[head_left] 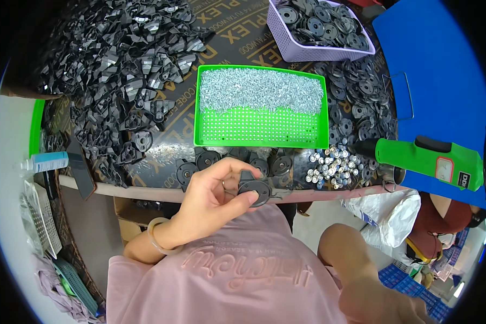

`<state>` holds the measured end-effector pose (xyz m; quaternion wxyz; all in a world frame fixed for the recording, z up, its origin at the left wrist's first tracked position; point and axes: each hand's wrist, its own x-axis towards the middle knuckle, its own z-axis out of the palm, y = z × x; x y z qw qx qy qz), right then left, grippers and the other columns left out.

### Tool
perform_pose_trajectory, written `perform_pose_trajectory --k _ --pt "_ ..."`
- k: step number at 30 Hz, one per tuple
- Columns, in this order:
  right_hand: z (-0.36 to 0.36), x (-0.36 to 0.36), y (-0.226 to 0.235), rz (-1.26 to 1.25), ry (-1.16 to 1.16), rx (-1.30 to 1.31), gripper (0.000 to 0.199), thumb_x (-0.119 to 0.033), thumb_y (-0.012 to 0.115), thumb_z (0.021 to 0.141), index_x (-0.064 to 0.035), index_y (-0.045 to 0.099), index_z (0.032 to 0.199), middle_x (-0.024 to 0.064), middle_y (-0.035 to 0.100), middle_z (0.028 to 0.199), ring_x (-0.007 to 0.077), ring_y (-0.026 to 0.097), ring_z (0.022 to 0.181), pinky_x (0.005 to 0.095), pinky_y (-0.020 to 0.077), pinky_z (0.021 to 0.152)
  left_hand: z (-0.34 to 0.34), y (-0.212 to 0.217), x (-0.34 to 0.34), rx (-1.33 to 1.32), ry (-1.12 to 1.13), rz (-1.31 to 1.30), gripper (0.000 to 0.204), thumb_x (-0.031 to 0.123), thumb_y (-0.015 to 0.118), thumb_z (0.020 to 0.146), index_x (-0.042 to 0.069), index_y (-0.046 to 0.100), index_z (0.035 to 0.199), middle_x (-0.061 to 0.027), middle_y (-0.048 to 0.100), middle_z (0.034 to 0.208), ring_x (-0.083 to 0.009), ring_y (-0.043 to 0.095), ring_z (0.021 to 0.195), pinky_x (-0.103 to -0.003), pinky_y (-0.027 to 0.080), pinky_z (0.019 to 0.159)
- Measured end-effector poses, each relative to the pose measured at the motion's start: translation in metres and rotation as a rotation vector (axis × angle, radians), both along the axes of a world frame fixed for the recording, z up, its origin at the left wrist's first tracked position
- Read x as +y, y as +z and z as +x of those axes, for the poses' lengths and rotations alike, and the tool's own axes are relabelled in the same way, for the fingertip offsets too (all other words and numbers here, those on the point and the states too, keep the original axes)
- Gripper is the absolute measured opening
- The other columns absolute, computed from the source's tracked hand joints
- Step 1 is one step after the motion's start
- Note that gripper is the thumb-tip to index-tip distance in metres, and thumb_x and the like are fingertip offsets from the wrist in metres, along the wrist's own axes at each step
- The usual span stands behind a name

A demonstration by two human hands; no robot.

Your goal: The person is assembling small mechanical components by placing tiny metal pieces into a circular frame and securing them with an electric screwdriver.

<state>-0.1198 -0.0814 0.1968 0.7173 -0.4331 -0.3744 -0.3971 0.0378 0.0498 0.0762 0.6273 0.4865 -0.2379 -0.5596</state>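
Observation:
My left hand [216, 194] is closed around a black plastic part with a round disc face [255, 190], thumb pressed on the disc, just over the table's near edge. Several similar round black parts [206, 159] stand in a row behind it. My right hand [380, 302] hangs low at the bottom right, away from the table, and its fingers are too unclear to read. Beyond the row sits a green perforated tray [198, 127], its far half covered with small silver screws [262, 89]. A heap of small round metal-and-white pieces [333, 166] lies right of my left hand.
Angular black plastic parts [119, 86] are heaped across the left. At the back right, a lavender basket [313, 54] holds black discs, with more loose discs [362, 92] below it. A green power tool [429, 159] lies at right by a blue panel [443, 70]. A blue-labelled bottle [48, 161] lies left.

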Motion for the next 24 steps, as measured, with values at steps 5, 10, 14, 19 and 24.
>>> perform_pose_trajectory --k 5,10,14,19,24 --pt "-0.024 0.024 0.003 0.056 -0.355 -0.094 0.044 0.005 0.042 0.101 0.0058 0.042 0.145 0.0131 0.041 0.154 0.0183 0.042 0.14 0.0296 0.036 0.119 0.002 -0.002 0.0 -0.064 -0.006 -0.034 0.035 -0.011 0.063 0.089 -0.003 0.053 0.122 -0.0042 0.064 0.102 -0.0068 0.063 0.092 -0.021 0.055 0.074" --pt "-0.02 0.034 0.005 -0.03 -0.624 -0.208 0.041 0.006 0.046 0.099 0.0066 0.047 0.14 0.0148 0.046 0.149 0.0198 0.044 0.138 0.0307 0.0379 0.117 -0.003 0.002 -0.005 -0.021 0.087 -0.053 0.049 -0.012 0.061 0.088 0.002 0.043 0.131 0.0006 0.052 0.085 -0.0037 0.056 0.077 -0.021 0.054 0.068" --pt "-0.012 0.029 0.0 -0.025 -0.479 -0.215 0.036 0.004 0.047 0.098 0.004 0.054 0.133 0.0133 0.052 0.142 0.0197 0.05 0.133 0.0319 0.0419 0.114 -0.001 0.002 -0.008 -0.048 0.071 -0.075 0.04 -0.009 0.058 0.092 0.003 0.045 0.128 -0.0012 0.057 0.093 -0.0028 0.057 0.081 -0.022 0.057 0.068" --pt "-0.01 0.016 -0.001 -0.056 -0.309 -0.193 0.031 0.001 0.049 0.097 0.0007 0.063 0.125 0.0115 0.061 0.134 0.0195 0.056 0.127 0.0335 0.0468 0.11 0.003 -0.002 -0.007 -0.032 0.042 -0.034 0.028 -0.007 0.059 0.092 0.002 0.056 0.118 0.0016 0.057 0.084 -0.0005 0.055 0.074 -0.022 0.058 0.068" --pt "-0.018 -0.006 0.004 -0.11 0.116 -0.125 0.017 -0.003 0.053 0.095 -0.0074 0.068 0.088 0.0127 0.071 0.114 0.0189 0.071 0.102 0.0362 0.0587 0.093 0.002 -0.005 -0.01 0.03 -0.029 -0.027 0.025 -0.005 0.062 0.092 0.002 0.062 0.116 0.0047 0.051 0.073 0.0009 0.046 0.063 -0.022 0.059 0.068"
